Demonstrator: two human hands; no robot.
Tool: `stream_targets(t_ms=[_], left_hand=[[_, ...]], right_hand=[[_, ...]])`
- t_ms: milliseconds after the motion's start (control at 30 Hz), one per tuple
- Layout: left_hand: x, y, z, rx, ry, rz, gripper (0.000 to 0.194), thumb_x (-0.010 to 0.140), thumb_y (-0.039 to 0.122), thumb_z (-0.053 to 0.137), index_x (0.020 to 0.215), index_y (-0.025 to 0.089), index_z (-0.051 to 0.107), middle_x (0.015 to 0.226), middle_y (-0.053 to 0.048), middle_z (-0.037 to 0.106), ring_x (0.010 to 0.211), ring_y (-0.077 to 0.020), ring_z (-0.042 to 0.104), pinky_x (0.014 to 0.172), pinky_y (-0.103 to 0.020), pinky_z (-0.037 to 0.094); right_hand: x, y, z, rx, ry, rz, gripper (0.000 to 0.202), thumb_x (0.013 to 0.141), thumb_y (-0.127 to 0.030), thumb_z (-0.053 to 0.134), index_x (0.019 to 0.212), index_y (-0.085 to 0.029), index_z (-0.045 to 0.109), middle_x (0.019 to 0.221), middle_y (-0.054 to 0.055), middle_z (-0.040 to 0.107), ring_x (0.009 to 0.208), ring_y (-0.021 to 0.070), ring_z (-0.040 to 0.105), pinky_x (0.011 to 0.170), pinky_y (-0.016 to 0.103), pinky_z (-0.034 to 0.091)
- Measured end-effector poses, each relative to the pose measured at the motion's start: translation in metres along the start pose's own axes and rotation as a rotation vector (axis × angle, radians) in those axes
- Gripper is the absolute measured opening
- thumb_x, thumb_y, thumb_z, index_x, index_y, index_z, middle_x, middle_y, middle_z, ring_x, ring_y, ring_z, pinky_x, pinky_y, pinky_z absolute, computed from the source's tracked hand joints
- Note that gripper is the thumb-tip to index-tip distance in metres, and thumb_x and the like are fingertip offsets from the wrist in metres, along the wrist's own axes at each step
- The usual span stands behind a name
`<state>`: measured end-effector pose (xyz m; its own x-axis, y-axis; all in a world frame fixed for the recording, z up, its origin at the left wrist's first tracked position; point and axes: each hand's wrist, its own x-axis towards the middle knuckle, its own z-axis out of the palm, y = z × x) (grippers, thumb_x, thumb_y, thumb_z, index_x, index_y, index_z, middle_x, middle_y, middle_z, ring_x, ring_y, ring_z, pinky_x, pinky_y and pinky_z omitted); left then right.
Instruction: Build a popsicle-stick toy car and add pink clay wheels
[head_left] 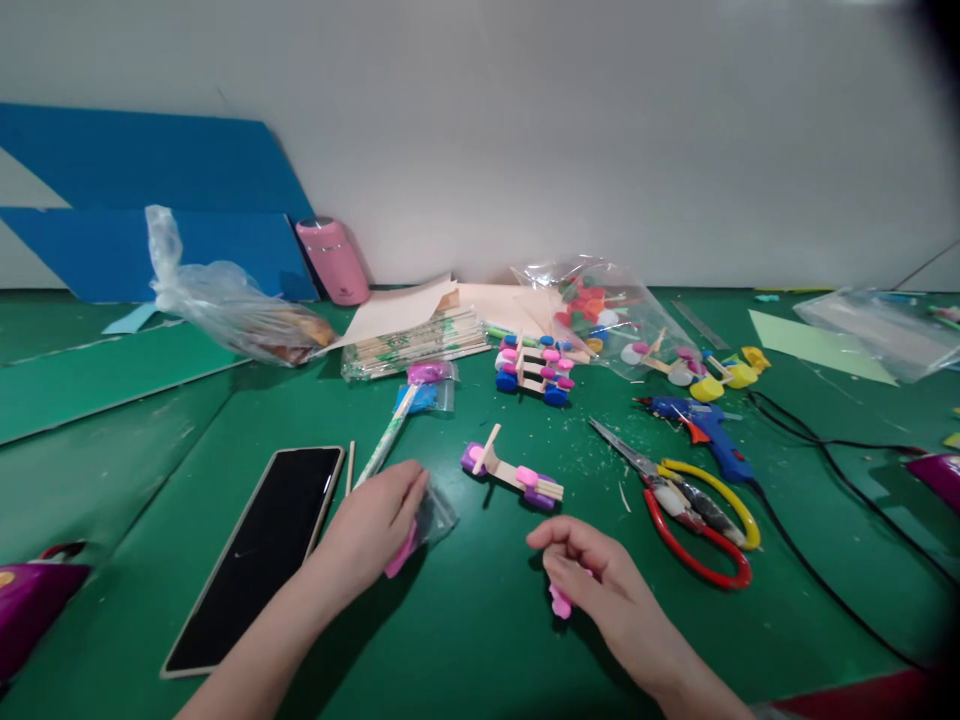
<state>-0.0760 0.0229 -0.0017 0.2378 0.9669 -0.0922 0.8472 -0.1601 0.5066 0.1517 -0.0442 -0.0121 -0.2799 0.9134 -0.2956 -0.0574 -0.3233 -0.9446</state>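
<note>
Fingers of both hands closed on small pink pieces over the green mat.
Left hand curls around a pink cap and a small clear bag, just right of the dark phone; right hand pinches a pink cap against the mat. Between and beyond them lies a half-built stick car with purple and pink wheels; a finished-looking car sits farther back. Open mat lies before the hands; scissors and glue gun crowd the right.
</note>
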Motion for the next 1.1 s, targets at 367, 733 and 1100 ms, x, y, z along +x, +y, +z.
stream_targets(t_ms=[367, 733, 1100], left_hand=[[-0.031, 0.065, 0.019, -0.324, 0.045, 0.201, 0.022, 0.082, 0.028, 0.046, 0.066, 0.017, 0.057, 0.067, -0.004, 0.055, 0.063, -0.0158, 0.052, 0.058, -0.025, 0.04], [-0.019, 0.072, 0.039, -0.964, -0.101, -0.082, 0.028, 0.076, 0.035, 0.054, 0.057, 0.016, 0.052, 0.053, 0.004, 0.043, 0.052, -0.0097, 0.038, 0.049, -0.02, 0.03], [-0.027, 0.074, 0.04, -1.491, -0.206, -0.158, 0.021, 0.077, 0.036, 0.056, 0.077, 0.016, 0.062, 0.068, -0.001, 0.058, 0.056, -0.0122, 0.051, 0.058, -0.026, 0.04]], right_hand=[[0.001, -0.011, -0.009, -0.159, -0.004, -0.169, 0.035, 0.081, -0.022, 0.053, 0.116, -0.025, 0.046, 0.088, 0.001, 0.053, 0.077, 0.0114, 0.05, 0.072, 0.024, 0.042], [0.011, -0.014, -0.016, -0.643, 0.123, -0.526, 0.048, 0.074, -0.023, 0.062, 0.118, -0.029, 0.044, 0.089, 0.0, 0.056, 0.071, 0.0111, 0.055, 0.065, 0.021, 0.048], [0.012, -0.015, -0.012, -0.684, 0.143, -0.816, 0.027, 0.075, -0.015, 0.06, 0.102, -0.018, 0.057, 0.083, 0.003, 0.058, 0.072, 0.0117, 0.057, 0.063, 0.019, 0.048]])
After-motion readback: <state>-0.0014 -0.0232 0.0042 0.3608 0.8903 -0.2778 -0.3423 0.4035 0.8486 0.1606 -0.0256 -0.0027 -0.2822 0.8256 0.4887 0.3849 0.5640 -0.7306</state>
